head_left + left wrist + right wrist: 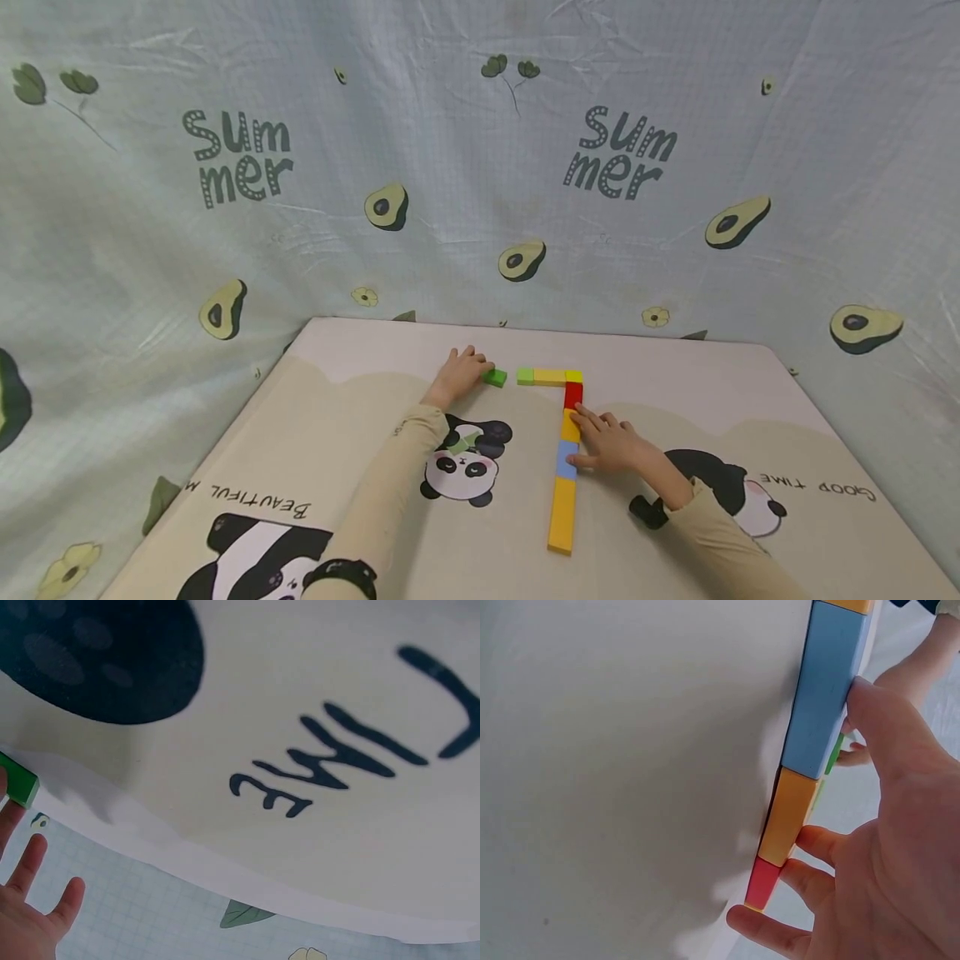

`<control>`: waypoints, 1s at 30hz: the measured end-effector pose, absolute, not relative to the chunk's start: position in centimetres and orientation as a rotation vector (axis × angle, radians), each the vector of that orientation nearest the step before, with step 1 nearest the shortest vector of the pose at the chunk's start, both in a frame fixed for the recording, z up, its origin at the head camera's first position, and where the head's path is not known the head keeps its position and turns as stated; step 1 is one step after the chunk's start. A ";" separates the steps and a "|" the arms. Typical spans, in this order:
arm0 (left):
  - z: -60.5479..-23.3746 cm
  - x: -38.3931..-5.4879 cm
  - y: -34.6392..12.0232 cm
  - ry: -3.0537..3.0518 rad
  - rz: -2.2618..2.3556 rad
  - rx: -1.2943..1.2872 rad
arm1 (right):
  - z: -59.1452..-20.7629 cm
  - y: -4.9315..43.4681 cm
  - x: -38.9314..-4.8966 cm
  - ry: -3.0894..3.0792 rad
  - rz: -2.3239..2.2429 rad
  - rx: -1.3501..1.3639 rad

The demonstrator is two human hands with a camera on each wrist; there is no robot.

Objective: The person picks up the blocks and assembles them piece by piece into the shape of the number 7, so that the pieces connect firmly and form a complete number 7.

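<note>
My left hand [459,375] pinches a green block [496,378] at the far side of the table, just left of the block row. In the left wrist view, part of this green block [21,782] shows at the left edge, other fingers spread. With fingers extended, my right hand [617,443] touches the right side of a column of blocks. From far to near, the column has a red block [573,394], a short orange block [571,426], a blue block [567,460] and a long orange block [561,517].
From the column's far end a row runs left: a yellow block [573,376], a yellow-orange block [550,377] and a light green block [525,377]. The table [675,375] carries printed pandas and lettering. An avocado-patterned cloth [450,150] hangs behind its far edge.
</note>
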State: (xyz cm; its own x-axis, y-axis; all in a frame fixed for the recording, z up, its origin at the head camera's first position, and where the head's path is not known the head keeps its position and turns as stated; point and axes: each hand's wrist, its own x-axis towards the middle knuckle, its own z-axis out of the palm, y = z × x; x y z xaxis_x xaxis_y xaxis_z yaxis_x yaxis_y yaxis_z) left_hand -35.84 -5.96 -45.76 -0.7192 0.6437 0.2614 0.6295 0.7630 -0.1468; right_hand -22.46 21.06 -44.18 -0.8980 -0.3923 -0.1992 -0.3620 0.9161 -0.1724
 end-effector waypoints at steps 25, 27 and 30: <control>-45.4 -35.6 -6.1 -2.651 0.034 -1.021 | -44.0 21.1 -22.7 2.843 -0.195 -0.554; -45.4 -35.5 -6.0 -2.661 0.032 -1.021 | -44.1 21.1 -22.7 2.840 -0.200 -0.551; -45.5 -35.4 -5.9 -2.664 0.023 -1.020 | -44.3 21.0 -22.6 2.837 -0.205 -0.540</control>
State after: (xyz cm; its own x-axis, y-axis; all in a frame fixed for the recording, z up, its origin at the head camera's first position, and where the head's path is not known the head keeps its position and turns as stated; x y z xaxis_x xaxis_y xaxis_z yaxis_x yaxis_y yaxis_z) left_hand -35.36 -5.89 -45.46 -0.7081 0.6563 0.2607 0.6517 0.7494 -0.1166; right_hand -22.61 21.05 -44.25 -0.9011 -0.3774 -0.2133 -0.3428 0.9216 -0.1823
